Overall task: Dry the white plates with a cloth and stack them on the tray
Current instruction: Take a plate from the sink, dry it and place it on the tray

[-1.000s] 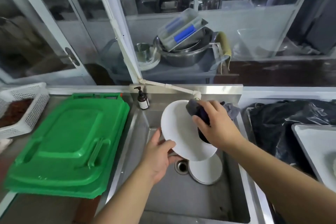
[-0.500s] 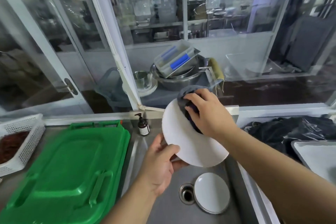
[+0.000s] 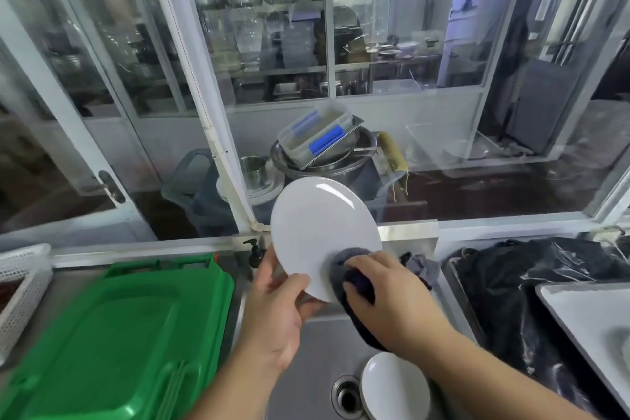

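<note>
A white plate (image 3: 318, 232) stands almost upright above the steel sink (image 3: 306, 365). My left hand (image 3: 278, 307) grips its lower left rim, thumb on the face. My right hand (image 3: 385, 297) holds a dark cloth (image 3: 354, 286) against the plate's lower right part. A second white plate (image 3: 395, 385) lies in the sink beside the drain (image 3: 347, 397). A white tray (image 3: 586, 320) shows at the right edge.
A green plastic lid (image 3: 116, 337) covers the counter to the left of the sink. A white perforated basket (image 3: 20, 286) sits at the far left. Black plastic bags (image 3: 531, 269) lie right of the sink. A small pump bottle (image 3: 254, 254) stands behind the plate.
My right hand with the cloth slid from the plate's upper edge down to its lower right. The plate tilted more upright, and the view rose.
</note>
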Tool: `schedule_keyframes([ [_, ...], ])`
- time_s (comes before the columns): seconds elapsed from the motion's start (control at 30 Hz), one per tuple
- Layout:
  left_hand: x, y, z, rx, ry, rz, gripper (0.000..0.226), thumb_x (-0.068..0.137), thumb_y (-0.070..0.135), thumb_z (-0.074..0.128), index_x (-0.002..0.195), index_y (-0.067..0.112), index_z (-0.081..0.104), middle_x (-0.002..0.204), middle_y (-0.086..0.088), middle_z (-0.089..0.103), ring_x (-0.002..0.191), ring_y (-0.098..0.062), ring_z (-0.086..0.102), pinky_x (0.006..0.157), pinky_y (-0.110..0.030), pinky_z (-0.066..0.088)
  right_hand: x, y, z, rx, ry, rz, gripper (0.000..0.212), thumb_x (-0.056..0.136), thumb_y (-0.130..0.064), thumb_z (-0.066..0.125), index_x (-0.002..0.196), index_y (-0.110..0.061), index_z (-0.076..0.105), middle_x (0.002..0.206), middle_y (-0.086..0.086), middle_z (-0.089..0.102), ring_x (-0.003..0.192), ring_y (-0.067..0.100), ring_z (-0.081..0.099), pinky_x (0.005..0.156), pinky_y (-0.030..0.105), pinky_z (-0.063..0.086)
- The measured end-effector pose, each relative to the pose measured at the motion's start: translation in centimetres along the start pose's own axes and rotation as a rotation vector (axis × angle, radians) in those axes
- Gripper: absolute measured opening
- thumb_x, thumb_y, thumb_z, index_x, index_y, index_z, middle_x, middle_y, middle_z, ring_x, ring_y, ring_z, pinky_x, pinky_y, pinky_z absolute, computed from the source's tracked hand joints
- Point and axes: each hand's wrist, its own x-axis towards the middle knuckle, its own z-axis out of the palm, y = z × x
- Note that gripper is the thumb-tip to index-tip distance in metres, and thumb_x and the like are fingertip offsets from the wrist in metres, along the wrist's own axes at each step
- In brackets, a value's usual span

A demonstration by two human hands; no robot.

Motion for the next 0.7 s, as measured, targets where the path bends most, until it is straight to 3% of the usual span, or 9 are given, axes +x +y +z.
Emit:
schedule_keyframes([
  [0.2, -1.1, -0.4, 0.5, 0.116, -0.073, -0.043, 0.063, 0.093, -0.021, 0.044, 0.126, 0.027, 0.069, 0.110, -0.016, 0.077, 0.093, -0.031, 0.075, 0.068, -0.043, 0.061, 1.5, -0.3, -0.1, 0.184, 0.003, -0.125, 0.030, 0.095, -0.038, 0.064, 0.125, -0.032, 0.068, 0.120, -0.014, 0.064, 0.108, 0.007, 0.061, 0.091, 0.014, 0.044],
  [0.33, -2.5, -1.4, 1.4, 0.136, -0.102, -0.112, 0.071, 0.094, -0.019, 0.041, 0.118, 0.040, 0.074, 0.109, -0.010, 0.078, 0.090, -0.023, 0.074, 0.078, -0.050, 0.058, 4.5, -1.1, -1.1, 0.128, 0.106, -0.346, 0.031, 0.090, -0.033, 0.068, 0.120, -0.027, 0.070, 0.116, -0.005, 0.065, 0.105, 0.015, 0.061, 0.092, 0.024, 0.048],
  [0.43, -3.0, -1.6, 1.6, 0.080, -0.117, -0.139, 0.062, 0.087, -0.013, 0.056, 0.109, 0.042, 0.077, 0.110, -0.009, 0.078, 0.092, -0.025, 0.073, 0.075, -0.048, 0.061, 6.7, -0.6, -1.4, 0.040, 0.201, -0.414, 0.033, 0.091, -0.028, 0.072, 0.123, -0.022, 0.070, 0.116, -0.002, 0.062, 0.104, 0.019, 0.060, 0.089, 0.027, 0.048],
  [0.57, -3.3, -1.0, 1.6, 0.002, -0.103, -0.110, 0.056, 0.067, -0.002, 0.061, 0.103, 0.037, 0.079, 0.107, -0.009, 0.078, 0.090, -0.028, 0.075, 0.076, -0.053, 0.063, 8.4, 1.7, -1.7, -0.003, 0.250, -0.331, 0.034, 0.093, -0.029, 0.069, 0.126, -0.020, 0.066, 0.120, 0.001, 0.060, 0.108, 0.027, 0.062, 0.084, 0.038, 0.057],
  [0.7, -2.5, -0.3, 1.2, -0.019, -0.006, -0.039, 0.062, 0.082, -0.016, 0.062, 0.125, 0.027, 0.070, 0.111, -0.011, 0.077, 0.087, -0.028, 0.075, 0.068, -0.049, 0.062, 8.2, 4.2, -2.2, -0.069, 0.220, -0.132, 0.035, 0.094, -0.028, 0.069, 0.128, -0.021, 0.067, 0.122, 0.005, 0.063, 0.108, 0.032, 0.064, 0.082, 0.039, 0.056],
])
